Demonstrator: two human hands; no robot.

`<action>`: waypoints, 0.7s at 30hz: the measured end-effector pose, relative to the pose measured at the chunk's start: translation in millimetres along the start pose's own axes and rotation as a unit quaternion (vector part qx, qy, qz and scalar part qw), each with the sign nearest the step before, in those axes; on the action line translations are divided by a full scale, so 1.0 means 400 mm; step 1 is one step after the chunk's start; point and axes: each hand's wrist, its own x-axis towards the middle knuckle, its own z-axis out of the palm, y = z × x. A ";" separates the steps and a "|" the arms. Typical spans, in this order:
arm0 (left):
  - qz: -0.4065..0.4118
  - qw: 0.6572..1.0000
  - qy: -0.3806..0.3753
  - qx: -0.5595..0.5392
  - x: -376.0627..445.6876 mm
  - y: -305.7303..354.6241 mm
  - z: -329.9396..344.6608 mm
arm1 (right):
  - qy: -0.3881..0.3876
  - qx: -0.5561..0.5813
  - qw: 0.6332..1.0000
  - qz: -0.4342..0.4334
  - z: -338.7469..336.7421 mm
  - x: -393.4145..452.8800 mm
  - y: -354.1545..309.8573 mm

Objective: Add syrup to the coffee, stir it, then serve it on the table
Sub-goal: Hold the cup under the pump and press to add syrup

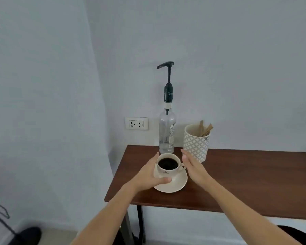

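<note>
A cream cup (pixel 167 171) full of black coffee stands on a cream saucer (pixel 178 183) at the left end of a dark wooden table (pixel 245 181). My left hand (pixel 148 175) wraps the saucer's left side, thumb lying on its front rim. My right hand (pixel 193 165) hovers flat and open just right of the cup's handle, fingers apart. Directly behind the cup stands a clear syrup bottle (pixel 166 133) with a tall dark pump (pixel 168 80), its spout pointing left. A white patterned holder (pixel 195 144) with wooden stir sticks (pixel 205 129) stands to the right of the bottle.
A white wall with a double power socket (pixel 136 123) runs behind the table. The table's left edge lies just left of the saucer. A dark stand and black object (pixel 25 235) sit on the floor at lower left.
</note>
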 end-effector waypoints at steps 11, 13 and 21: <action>-0.025 0.989 0.111 -0.094 0.050 -0.024 0.075 | -0.045 0.144 0.988 0.013 0.021 0.034 0.099; -0.015 0.988 0.130 -0.086 0.059 -0.021 0.083 | -0.043 0.134 0.990 0.011 0.020 0.035 0.098; 0.016 0.980 0.172 -0.096 0.071 -0.038 0.090 | -0.038 0.127 0.991 0.032 0.014 0.027 0.080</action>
